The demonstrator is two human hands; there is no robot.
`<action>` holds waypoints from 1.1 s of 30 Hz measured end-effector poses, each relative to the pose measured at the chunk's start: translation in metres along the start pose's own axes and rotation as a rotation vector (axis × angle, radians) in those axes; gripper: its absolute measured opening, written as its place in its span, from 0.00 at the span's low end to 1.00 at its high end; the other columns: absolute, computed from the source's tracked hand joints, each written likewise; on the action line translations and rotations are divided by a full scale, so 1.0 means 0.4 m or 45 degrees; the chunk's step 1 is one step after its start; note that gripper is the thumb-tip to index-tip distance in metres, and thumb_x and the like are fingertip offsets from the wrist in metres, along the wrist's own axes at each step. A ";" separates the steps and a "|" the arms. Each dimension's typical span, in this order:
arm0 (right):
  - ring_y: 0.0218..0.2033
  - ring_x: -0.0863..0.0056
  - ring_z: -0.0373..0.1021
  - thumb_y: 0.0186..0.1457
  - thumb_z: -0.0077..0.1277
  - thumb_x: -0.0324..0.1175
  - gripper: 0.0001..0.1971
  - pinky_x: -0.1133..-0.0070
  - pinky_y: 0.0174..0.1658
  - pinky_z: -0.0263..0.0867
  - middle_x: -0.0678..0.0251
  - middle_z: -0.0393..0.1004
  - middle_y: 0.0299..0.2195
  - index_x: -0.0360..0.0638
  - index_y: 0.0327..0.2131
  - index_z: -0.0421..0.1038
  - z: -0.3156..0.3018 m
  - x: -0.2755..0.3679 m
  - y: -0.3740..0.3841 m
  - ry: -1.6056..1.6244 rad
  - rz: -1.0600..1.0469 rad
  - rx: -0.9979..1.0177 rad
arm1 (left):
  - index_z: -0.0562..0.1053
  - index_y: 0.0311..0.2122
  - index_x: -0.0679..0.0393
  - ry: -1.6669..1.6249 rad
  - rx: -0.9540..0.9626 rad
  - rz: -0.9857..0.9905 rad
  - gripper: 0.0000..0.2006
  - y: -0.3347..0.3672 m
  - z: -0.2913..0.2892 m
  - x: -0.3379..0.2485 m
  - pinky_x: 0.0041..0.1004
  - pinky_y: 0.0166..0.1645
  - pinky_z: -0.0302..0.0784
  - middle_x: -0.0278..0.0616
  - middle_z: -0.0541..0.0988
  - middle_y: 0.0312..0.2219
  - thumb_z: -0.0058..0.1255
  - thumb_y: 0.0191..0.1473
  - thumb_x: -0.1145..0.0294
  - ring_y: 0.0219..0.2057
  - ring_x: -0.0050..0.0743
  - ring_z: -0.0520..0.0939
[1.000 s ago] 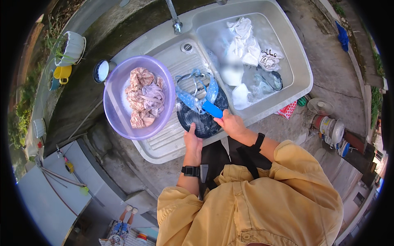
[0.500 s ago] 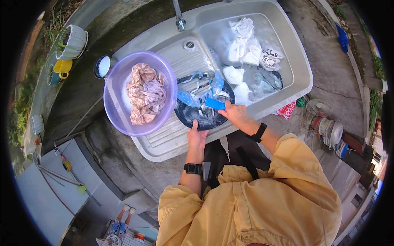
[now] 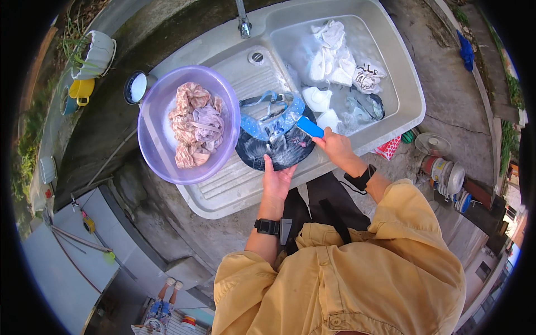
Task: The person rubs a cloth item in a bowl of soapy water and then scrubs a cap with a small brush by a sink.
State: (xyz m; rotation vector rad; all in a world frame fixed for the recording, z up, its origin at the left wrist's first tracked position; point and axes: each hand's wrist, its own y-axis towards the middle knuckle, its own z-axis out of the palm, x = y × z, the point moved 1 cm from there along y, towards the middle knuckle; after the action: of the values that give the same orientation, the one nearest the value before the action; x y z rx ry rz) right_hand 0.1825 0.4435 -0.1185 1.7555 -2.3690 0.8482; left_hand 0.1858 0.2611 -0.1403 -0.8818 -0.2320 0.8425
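Observation:
What looks like a sun visor (image 3: 279, 146) lies on the sink's ribbed draining board, with a dark round brim and a light-blue dotted band with straps. Whitish suds streak its brim. My left hand (image 3: 277, 174) grips the near edge, thumb on top and fingers underneath. In my right hand (image 3: 336, 149) is a blue scrubbing brush (image 3: 310, 127), its head at the right side of the visor's band. To the left, a purple basin (image 3: 146, 131) holds crumpled pinkish clothes (image 3: 192, 120). White cloth pieces (image 3: 332, 56) soak in cloudy water in the sink basin (image 3: 410, 84) at the right.
A metal tap (image 3: 244, 27) reaches over the far edge, near a drain (image 3: 256, 57). Left of the purple basin is a dark-rimmed pot (image 3: 135, 89). Stacked pots (image 3: 452, 177) stand on the ground at right. Another person's legs (image 3: 165, 296) show at lower left.
The brush has moved slightly right and turned, off the middle of the visor toward its right side. My left hand and the visor have shifted a little; less foam shows on the brim.

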 end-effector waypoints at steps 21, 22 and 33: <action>0.23 0.48 0.68 0.50 0.45 0.51 0.23 0.61 0.25 0.62 0.46 0.70 0.19 0.34 0.26 0.64 0.014 -0.004 -0.043 0.127 0.100 0.079 | 0.58 0.51 0.61 -0.154 0.000 0.003 0.23 0.015 0.027 0.042 0.41 0.57 0.57 0.47 0.64 0.49 0.33 0.57 0.54 0.52 0.43 0.63; 0.23 0.48 0.68 0.50 0.44 0.51 0.24 0.61 0.26 0.63 0.46 0.70 0.19 0.34 0.26 0.64 -0.001 -0.004 -0.034 0.121 0.071 0.135 | 0.57 0.51 0.61 -0.147 0.016 0.045 0.24 0.010 0.036 0.041 0.41 0.57 0.57 0.47 0.64 0.50 0.33 0.57 0.53 0.52 0.43 0.63; 0.18 0.60 0.70 0.47 0.47 0.51 0.22 0.69 0.22 0.64 0.57 0.69 0.14 0.38 0.25 0.64 -0.089 -0.050 0.129 -0.292 -0.626 0.145 | 0.59 0.50 0.64 0.122 -0.126 0.166 0.20 -0.022 -0.006 0.025 0.47 0.48 0.69 0.47 0.67 0.47 0.39 0.56 0.61 0.47 0.43 0.71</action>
State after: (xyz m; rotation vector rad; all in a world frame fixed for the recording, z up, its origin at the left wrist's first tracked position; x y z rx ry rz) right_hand 0.1336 0.4874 -0.1157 2.4469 -1.8807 0.7479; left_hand 0.1984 0.2639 -0.1365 -1.0355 -0.1343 0.9129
